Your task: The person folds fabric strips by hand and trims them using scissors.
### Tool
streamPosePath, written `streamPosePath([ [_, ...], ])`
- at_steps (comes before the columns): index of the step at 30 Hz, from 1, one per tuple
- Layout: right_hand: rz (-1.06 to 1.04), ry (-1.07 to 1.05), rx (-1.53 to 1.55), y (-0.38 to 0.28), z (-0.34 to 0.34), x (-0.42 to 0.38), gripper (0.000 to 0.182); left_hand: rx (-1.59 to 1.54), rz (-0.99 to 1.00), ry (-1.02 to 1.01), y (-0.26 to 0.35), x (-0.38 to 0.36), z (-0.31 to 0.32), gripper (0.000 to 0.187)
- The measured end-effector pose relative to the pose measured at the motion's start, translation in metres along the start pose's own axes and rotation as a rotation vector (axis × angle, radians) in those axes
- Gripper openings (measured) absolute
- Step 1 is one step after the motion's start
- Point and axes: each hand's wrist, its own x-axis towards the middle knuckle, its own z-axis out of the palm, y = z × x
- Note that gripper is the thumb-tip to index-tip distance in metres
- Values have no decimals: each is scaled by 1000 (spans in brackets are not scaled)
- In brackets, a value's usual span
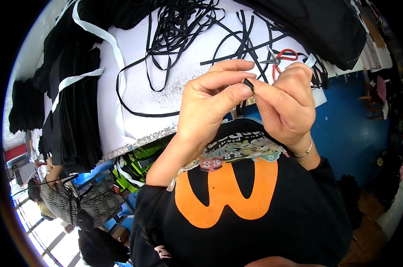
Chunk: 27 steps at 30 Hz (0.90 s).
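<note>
The end of a narrow black strap (248, 84) is pinched between the thumb and index finger of my left hand (206, 95), whose other fingers are loosely curved. From the other side my right hand (288, 95), with its fingers curled in, grips the same strap at its fingertips. Part of the strap hangs below, mostly hidden by my hands. Just beyond my right hand lie scissors (279, 58) with red handles, partly covered by it. Loose black straps (241, 38) cross each other on the white table (134, 100) around the scissors.
A tangled heap of black strap (179, 26) lies farther back. Stacked black fabric (74, 111) with white strips (114, 49) stands at the left, and more black cloth (317, 29) at the far right. Behind, at lower left, a person (61, 198) is in patterned clothing.
</note>
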Motion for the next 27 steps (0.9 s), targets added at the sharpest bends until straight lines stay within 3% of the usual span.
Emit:
streamPosePath([
  [10,-23,-110,35,16,-8,-2,32,42,-10,27,-6,9,-8,12],
  [14,375,-204,57,75,-12,-28,36,10,112,53,-1,12,-20,13],
  [16,594,-392,-112,126,-14,-61,50,-69,95,108,3,8,-29,15],
  [19,585,-770,-421,199,-19,-143,73,-135,58,194,4,4,-40,15],
  [20,580,-847,-438,215,-19,-163,73,-125,43,220,2,2,-43,13],
  [22,529,-775,-445,216,-19,-169,71,-114,32,265,1,0,-45,12],
  [27,734,-776,-203,231,-22,-172,56,-146,61,306,-3,-3,-45,11],
])
